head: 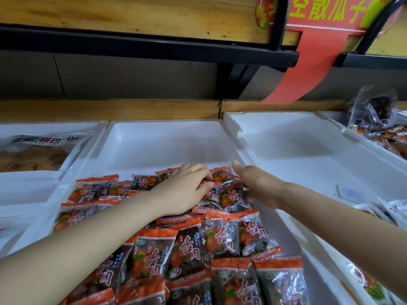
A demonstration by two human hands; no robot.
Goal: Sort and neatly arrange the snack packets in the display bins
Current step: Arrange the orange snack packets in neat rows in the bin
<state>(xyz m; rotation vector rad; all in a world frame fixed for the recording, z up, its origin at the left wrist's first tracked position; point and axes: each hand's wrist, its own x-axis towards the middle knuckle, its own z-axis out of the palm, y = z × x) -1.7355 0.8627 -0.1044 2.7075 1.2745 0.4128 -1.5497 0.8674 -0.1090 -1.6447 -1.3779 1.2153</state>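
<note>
Snack packets (191, 249), orange and dark: heaped in near half of middle white foam bin (163, 137). Left hand (187, 190): fingers laid flat on the far row of packets. Right hand (257, 183): at the pile's right edge, thumb straight, fingers hidden, so grip cannot be told.

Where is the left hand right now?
Head view, centre: the left hand lies on the far end of the orange packets in the middle white bin, just left of the right hand.
</note>
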